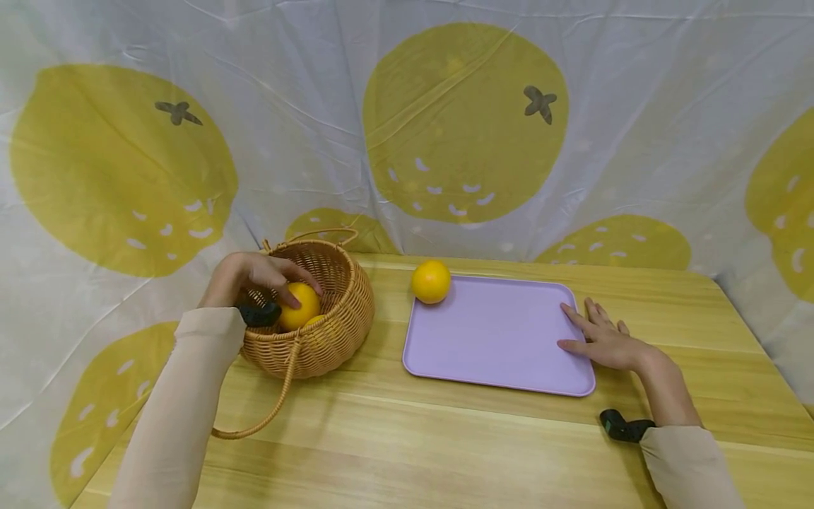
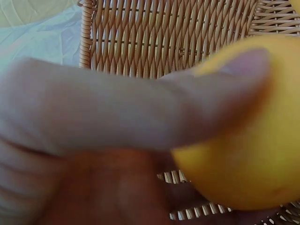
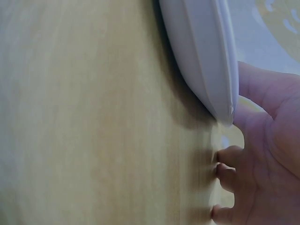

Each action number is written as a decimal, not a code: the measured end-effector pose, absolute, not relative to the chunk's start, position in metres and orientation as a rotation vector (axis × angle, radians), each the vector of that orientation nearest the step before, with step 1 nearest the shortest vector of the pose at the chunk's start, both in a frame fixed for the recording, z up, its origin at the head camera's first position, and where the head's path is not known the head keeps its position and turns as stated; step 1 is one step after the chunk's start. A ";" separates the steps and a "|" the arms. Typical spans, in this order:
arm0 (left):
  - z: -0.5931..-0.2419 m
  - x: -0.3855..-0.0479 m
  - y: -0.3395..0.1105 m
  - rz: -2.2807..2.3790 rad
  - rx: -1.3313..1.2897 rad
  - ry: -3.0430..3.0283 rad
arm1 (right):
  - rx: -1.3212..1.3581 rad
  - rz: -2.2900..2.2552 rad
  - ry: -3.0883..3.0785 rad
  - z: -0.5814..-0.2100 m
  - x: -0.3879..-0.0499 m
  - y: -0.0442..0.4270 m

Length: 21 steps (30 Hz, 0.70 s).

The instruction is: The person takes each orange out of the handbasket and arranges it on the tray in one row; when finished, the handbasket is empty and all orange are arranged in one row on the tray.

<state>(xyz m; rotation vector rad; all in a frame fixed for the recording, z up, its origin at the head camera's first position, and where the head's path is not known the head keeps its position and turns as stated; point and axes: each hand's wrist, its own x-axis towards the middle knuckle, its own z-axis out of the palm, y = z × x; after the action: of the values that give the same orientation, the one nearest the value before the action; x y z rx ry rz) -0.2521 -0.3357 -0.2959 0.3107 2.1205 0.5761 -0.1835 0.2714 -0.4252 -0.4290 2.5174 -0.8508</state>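
Left hand (image 1: 266, 273) gripped orange (image 1: 302, 308), thumb and fingers round it, inside wicker basket (image 1: 350, 311); second orange (image 1: 314, 320) lay below. Right hand (image 1: 613, 344), fingers spread, touched right rim of lilac tray (image 1: 496, 332). Third orange (image 1: 431, 281) sat at tray's far left corner. Wooden table (image 1: 394, 452) underneath.

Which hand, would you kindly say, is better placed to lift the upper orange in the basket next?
The left hand, I think: it grips that orange inside the basket. The right hand touches the tray on the side away from the basket.
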 end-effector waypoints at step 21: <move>-0.232 -0.228 -0.328 0.738 0.472 2.335 | -0.422 -0.849 2.515 -0.423 -0.182 0.271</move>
<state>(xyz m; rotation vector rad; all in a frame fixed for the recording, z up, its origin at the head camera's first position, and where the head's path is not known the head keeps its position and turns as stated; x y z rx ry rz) -0.2279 -0.3279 -0.2317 0.4723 2.3347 0.7382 -0.1822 0.2712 -0.4230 -0.4217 2.5152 -0.8493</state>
